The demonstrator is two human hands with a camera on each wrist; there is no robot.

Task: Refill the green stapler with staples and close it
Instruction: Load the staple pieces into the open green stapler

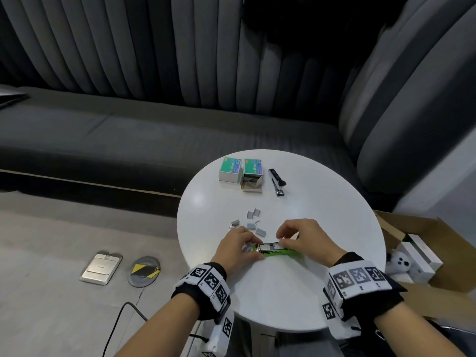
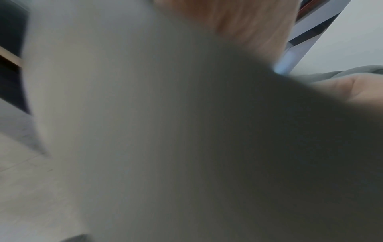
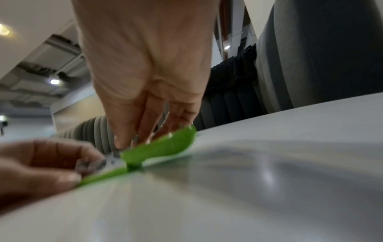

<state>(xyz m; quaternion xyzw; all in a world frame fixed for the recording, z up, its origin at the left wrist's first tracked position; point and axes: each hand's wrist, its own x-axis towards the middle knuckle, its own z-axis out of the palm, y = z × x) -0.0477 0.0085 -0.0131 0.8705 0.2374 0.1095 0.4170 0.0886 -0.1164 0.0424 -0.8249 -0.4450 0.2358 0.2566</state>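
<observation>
**Head view: both hands on the opened green stapler**

Head view, nearest first: the green stapler (image 1: pixel 279 252) lies opened out flat near the counter's (image 1: pixel 322 228) near edge. The left hand (image 1: pixel 238 249) grips its left end with curled fingers; the right hand (image 1: pixel 306 239) pinches something small over the metal channel, too small to identify. Loose staple strips (image 1: pixel 253 220) lie just beyond. At the far edge stand two staple boxes (image 1: pixel 242 171) and a black stapler (image 1: pixel 277 181).

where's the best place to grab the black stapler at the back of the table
Take the black stapler across its long narrow sides near the middle, coming from above. It lies flat on the white table with open space on its right, and the opened staple box is close on its left.
</observation>
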